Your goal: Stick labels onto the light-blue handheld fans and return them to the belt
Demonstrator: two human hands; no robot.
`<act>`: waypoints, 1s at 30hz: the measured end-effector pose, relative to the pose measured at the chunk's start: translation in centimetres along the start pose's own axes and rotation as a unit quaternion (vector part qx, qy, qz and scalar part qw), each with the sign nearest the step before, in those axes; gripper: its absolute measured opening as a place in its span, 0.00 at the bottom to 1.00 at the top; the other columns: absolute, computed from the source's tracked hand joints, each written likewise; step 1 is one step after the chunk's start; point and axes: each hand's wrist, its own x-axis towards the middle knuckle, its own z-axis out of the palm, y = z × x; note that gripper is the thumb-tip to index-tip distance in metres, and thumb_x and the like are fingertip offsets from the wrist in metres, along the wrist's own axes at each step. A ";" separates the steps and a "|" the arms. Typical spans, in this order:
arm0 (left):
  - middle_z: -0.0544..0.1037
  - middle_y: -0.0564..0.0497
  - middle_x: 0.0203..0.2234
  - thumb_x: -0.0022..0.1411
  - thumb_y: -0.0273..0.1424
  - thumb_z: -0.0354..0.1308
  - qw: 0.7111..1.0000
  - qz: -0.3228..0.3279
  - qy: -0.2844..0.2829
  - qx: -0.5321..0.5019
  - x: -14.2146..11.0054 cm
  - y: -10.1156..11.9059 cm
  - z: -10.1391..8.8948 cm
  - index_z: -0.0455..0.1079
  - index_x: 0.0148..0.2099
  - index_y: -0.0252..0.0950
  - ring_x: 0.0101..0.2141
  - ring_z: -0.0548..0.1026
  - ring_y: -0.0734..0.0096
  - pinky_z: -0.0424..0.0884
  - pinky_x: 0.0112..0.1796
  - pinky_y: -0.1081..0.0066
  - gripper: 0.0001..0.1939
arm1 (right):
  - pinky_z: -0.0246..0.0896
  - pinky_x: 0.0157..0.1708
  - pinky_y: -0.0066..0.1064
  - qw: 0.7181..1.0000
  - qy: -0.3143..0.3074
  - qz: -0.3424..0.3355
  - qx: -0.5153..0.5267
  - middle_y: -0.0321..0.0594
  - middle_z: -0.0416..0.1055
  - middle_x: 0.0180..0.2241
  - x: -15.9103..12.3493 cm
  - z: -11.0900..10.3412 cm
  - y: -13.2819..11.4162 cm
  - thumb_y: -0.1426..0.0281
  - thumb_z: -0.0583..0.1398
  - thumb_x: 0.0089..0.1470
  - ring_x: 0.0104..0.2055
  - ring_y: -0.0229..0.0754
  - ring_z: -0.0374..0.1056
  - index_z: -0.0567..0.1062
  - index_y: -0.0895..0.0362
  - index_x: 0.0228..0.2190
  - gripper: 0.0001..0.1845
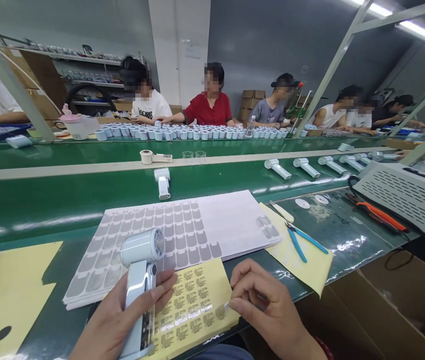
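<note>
**A:** Head cam rundown? What's each hand doing?

**B:** Left hand (122, 315) has its grip closed around the handle of a white handheld fan (139, 290), head pointing up, low at the near edge of the table (62, 325). Right hand (268, 310) is pinched shut on a tiny label (220, 311), just at the edge of the yellow label sheet (189, 312) lying between the two hands. It's touching the sheet or barely off it, can't tell.

**A:** What's around, anything blocking?

**B:** The fan covers part of a stack of grey sticker sheets (182, 235) right behind it. To the right there's another yellow sheet (310, 265) with blue-handled cutters (302, 240) on top, then orange-handled pliers (379, 215) and a grey vented machine (403, 195). A bigger yellow sheet (5, 295) sits far left. Past all that, the green conveyor belt (65, 200) carries one fan (163, 182) lying flat, a tape roll (146, 156) and a row of more fans (321, 167) off to the right. Across the belt, people are seated behind a long line of small white cups (197, 132). Slanted metal frame struts (332, 65) cut across the view.
</note>
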 end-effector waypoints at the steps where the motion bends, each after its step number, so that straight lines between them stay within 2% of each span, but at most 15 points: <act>1: 0.82 0.36 0.43 0.44 0.14 0.70 1.000 0.006 -0.005 0.008 0.0 0.0 0.0 0.71 0.50 0.31 0.43 0.80 0.47 0.80 0.40 0.66 0.29 | 0.53 0.25 0.28 1.000 0.006 0.008 0.025 0.37 0.67 0.36 0.1 0.1 -0.3 0.65 0.64 0.57 0.26 0.37 0.58 0.76 0.53 0.27 0.08; 3: 0.82 0.37 0.42 0.42 0.16 0.71 0.999 0.022 -0.014 0.024 -0.2 0.1 -0.1 0.72 0.48 0.31 0.41 0.81 0.50 0.80 0.37 0.68 0.28 | 0.54 0.27 0.28 0.997 0.008 0.024 0.074 0.37 0.66 0.35 0.6 0.8 -1.2 0.64 0.64 0.57 0.29 0.37 0.59 0.74 0.54 0.27 0.10; 6: 0.83 0.40 0.36 0.42 0.22 0.73 0.999 0.027 -0.015 0.023 -0.8 0.4 0.2 0.75 0.46 0.31 0.33 0.82 0.55 0.78 0.27 0.72 0.25 | 0.56 0.31 0.28 0.988 -0.020 0.058 0.142 0.37 0.66 0.34 1.9 2.6 -2.5 0.63 0.65 0.55 0.34 0.40 0.62 0.72 0.54 0.26 0.11; 9: 0.82 0.42 0.31 0.52 0.34 0.69 1.000 0.008 -0.011 -0.017 -1.3 0.9 0.8 0.76 0.46 0.31 0.30 0.81 0.57 0.76 0.23 0.72 0.19 | 0.60 0.36 0.30 0.977 -0.054 0.070 0.195 0.37 0.66 0.35 3.3 4.8 -3.7 0.63 0.66 0.53 0.38 0.42 0.65 0.72 0.54 0.26 0.10; 12: 0.82 0.43 0.32 0.60 0.40 0.61 0.997 0.012 -0.019 -0.069 -1.1 1.3 1.2 0.77 0.47 0.32 0.33 0.81 0.57 0.77 0.28 0.69 0.18 | 0.60 0.49 0.35 0.976 -0.067 0.048 0.203 0.38 0.68 0.35 4.4 6.6 -4.6 0.67 0.66 0.52 0.46 0.46 0.66 0.73 0.54 0.25 0.08; 14: 0.82 0.44 0.34 0.62 0.39 0.60 0.995 0.030 -0.017 -0.095 -0.7 1.4 1.3 0.77 0.48 0.34 0.34 0.81 0.58 0.78 0.31 0.68 0.17 | 0.60 0.50 0.34 0.980 -0.071 0.042 0.182 0.38 0.68 0.36 4.9 7.3 -4.9 0.70 0.65 0.52 0.51 0.47 0.65 0.73 0.54 0.24 0.07; 17: 0.82 0.46 0.35 0.62 0.36 0.60 0.992 0.054 -0.008 -0.114 -0.1 1.4 1.3 0.77 0.49 0.37 0.37 0.81 0.59 0.78 0.35 0.69 0.15 | 0.63 0.41 0.29 0.984 -0.076 0.053 0.154 0.38 0.67 0.36 5.3 7.8 -5.0 0.74 0.65 0.51 0.54 0.47 0.64 0.74 0.53 0.24 0.07; 19: 0.82 0.47 0.35 0.62 0.35 0.60 0.992 0.063 0.001 -0.112 0.1 1.4 1.2 0.77 0.50 0.38 0.38 0.81 0.60 0.79 0.36 0.70 0.15 | 0.63 0.39 0.28 0.984 -0.078 0.055 0.147 0.37 0.67 0.36 5.5 7.8 -4.9 0.74 0.65 0.51 0.54 0.46 0.64 0.74 0.53 0.24 0.07; 26: 0.82 0.47 0.40 0.64 0.32 0.58 0.992 0.074 0.033 -0.099 0.5 1.3 1.1 0.76 0.51 0.38 0.43 0.80 0.63 0.78 0.38 0.74 0.15 | 0.61 0.51 0.32 0.987 -0.076 0.060 0.131 0.36 0.67 0.36 5.9 8.3 -4.7 0.75 0.65 0.51 0.55 0.46 0.63 0.73 0.53 0.23 0.09; 30: 0.81 0.47 0.43 0.65 0.31 0.57 0.990 0.077 0.029 -0.116 0.7 1.3 1.0 0.75 0.52 0.39 0.46 0.78 0.63 0.76 0.43 0.73 0.15 | 0.62 0.49 0.32 0.993 -0.068 0.036 0.085 0.34 0.66 0.35 6.1 8.6 -4.6 0.77 0.64 0.52 0.50 0.45 0.66 0.71 0.53 0.24 0.10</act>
